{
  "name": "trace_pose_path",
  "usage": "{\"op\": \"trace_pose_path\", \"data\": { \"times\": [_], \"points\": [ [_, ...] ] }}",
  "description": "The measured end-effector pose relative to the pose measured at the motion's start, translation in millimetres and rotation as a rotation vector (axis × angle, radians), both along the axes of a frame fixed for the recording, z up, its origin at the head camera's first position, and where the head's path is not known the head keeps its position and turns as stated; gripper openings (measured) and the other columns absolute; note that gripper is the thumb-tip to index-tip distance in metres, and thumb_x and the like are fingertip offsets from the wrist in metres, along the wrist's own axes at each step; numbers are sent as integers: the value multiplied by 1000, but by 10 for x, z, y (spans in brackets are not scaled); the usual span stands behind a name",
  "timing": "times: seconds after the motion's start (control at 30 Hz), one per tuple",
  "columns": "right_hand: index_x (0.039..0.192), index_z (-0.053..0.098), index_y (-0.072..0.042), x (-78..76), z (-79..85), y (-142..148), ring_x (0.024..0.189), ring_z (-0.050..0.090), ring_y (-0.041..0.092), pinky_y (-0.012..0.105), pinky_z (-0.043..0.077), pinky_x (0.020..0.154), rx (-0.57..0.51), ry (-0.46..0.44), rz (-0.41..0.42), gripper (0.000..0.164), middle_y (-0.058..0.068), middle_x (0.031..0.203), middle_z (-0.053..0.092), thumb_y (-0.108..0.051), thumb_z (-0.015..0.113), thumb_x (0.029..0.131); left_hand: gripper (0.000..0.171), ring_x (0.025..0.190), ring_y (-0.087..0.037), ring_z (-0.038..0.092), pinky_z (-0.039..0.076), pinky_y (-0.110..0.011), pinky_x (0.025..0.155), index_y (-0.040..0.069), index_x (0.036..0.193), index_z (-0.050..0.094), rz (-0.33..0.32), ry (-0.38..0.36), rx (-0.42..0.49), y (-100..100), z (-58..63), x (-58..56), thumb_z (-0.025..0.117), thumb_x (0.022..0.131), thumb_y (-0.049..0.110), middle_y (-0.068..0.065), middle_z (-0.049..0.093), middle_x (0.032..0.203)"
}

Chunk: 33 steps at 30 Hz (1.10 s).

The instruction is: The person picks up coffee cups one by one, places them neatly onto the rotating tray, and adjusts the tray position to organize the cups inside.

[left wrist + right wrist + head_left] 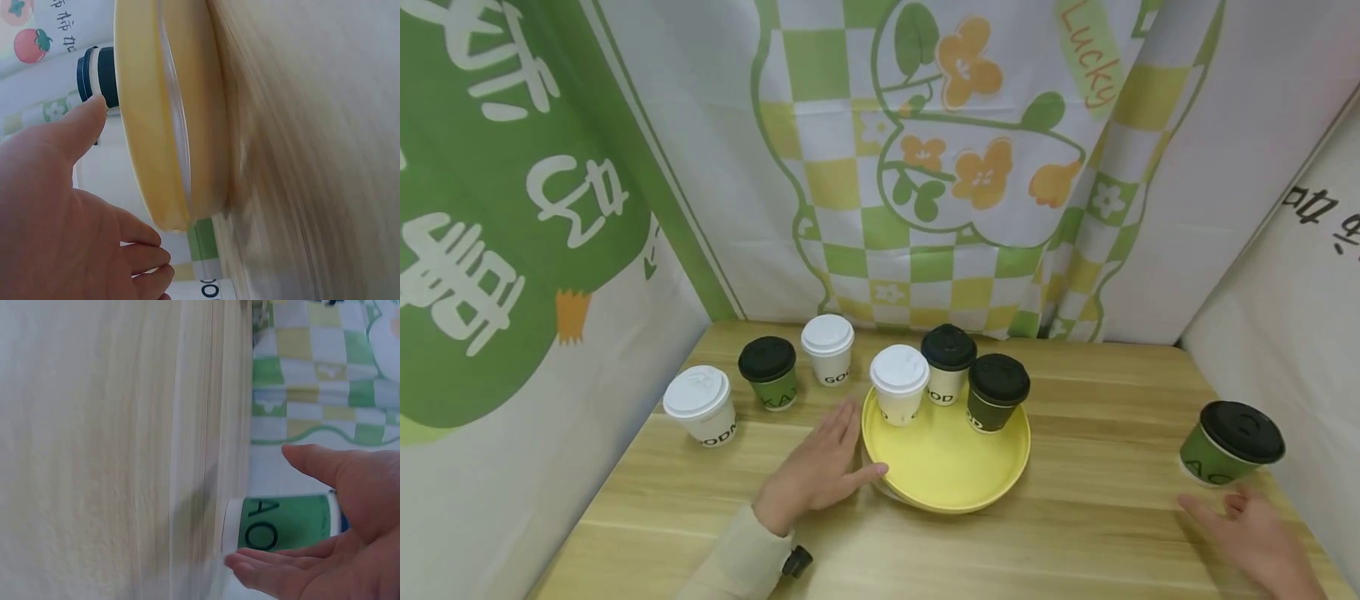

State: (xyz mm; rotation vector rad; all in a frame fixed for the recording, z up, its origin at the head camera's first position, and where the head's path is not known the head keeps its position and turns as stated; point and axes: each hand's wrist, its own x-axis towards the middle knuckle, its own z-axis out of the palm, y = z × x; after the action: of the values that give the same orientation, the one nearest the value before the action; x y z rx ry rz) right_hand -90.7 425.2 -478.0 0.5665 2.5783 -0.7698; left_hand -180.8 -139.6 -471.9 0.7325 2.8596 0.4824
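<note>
My left hand (820, 462) is at the left edge of a round yellow tray (951, 475), fingers extended and thumb reaching over the near rim. On the tray stand three lidded paper cups: a pale one with a white lid (900, 385), a pale one with a black lid (949, 358) and a dark one with a black lid (997, 392). At the far right, my right hand (1255, 533) is just in front of a green paper cup (287, 525) with a black lid, its thumb and fingers apart. The cup stands upright on the table.
Left of the tray, two white-lidded cups, one nearer (700, 406) and one farther back (829, 350), stand with a green black-lidded cup (767, 372) on the wooden table (1097, 517). A patterned curtain (940, 275) hangs behind; fabric walls flank both sides.
</note>
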Motion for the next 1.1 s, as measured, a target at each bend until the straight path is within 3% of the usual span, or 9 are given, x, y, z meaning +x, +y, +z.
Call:
{"op": "trace_pose_path", "data": {
  "times": [0.1, 0.23, 0.3, 0.47, 0.53, 0.7, 0.83, 1.0, 1.1],
  "points": [
    [152, 5, 30, -27, 15, 62, 134, 35, 73, 76, 46, 104, 24, 27, -54, 122, 56, 150, 22, -76, 41, 101, 100, 165, -42, 14, 21, -54, 135, -8, 166, 15, 0, -5, 5, 18, -13, 14, 48, 105, 65, -29, 10, 175],
    [155, 10, 25, -73, 2, 52, 133, 34, 73, 79, 43, 104, 37, 82, -202, 118, 57, 150, 23, -72, 49, 100, 102, 164, -43, 14, 21, -55, 135, -8, 165, 15, -1, -2, 15, 28, -30, 5, 51, 104, 65, -29, 9, 175],
    [156, 6, 26, -98, -13, 30, 135, 32, 72, 80, 39, 108, 34, 109, -275, 120, 56, 151, 23, -69, 53, 99, 103, 164, -43, 14, 21, -55, 135, -8, 165, 15, 0, 4, 15, 27, -40, -14, 52, 104, 66, -29, 10, 175],
    [152, 30, 19, -171, -67, 23, 133, 42, 68, 77, 43, 104, 19, 254, -309, 102, 52, 151, 35, -63, 61, 99, 99, 165, -41, 13, 20, -54, 135, -7, 166, 13, 0, 17, 10, 4, -35, -50, 52, 105, 61, -26, 6, 176],
    [140, 41, 18, -197, -91, 23, 127, 50, 64, 74, 47, 100, 11, 346, -308, 91, 49, 143, 47, -58, 66, 98, 98, 166, -40, 11, 19, -53, 136, -7, 166, 12, 1, 17, 8, -3, -14, -42, 52, 106, 59, -25, 4, 176],
    [135, 47, 11, -258, -125, -2, 110, 63, 54, 64, 51, 93, -4, 512, -337, 77, 41, 126, 63, -48, 75, 95, 103, 166, -39, 10, 19, -54, 135, -7, 166, 12, -8, -10, 33, 11, 25, 1, 53, 104, 64, -26, 5, 176],
    [142, 44, 12, -319, -147, -11, 104, 65, 51, 50, 52, 79, 18, 545, -378, 82, 40, 123, 63, -46, 77, 94, 105, 165, -41, 11, 20, -54, 135, -8, 165, 14, -25, -21, 42, 23, 26, 16, 54, 103, 66, -28, 7, 175],
    [148, 41, 14, -364, -177, -23, 106, 64, 51, 26, 41, 65, 35, 564, -446, 88, 41, 129, 59, -46, 75, 94, 107, 165, -40, 13, 21, -54, 135, -8, 166, 15, -26, -19, 33, 20, 9, 14, 55, 101, 68, -27, 8, 176],
    [147, 41, 15, -370, -192, -40, 105, 63, 52, 31, 45, 66, 41, 572, -475, 88, 42, 129, 58, -46, 74, 94, 108, 166, -39, 12, 22, -53, 135, -7, 166, 15, -28, -20, 28, 18, -10, 3, 53, 101, 70, -26, 8, 176]
  ]
}}
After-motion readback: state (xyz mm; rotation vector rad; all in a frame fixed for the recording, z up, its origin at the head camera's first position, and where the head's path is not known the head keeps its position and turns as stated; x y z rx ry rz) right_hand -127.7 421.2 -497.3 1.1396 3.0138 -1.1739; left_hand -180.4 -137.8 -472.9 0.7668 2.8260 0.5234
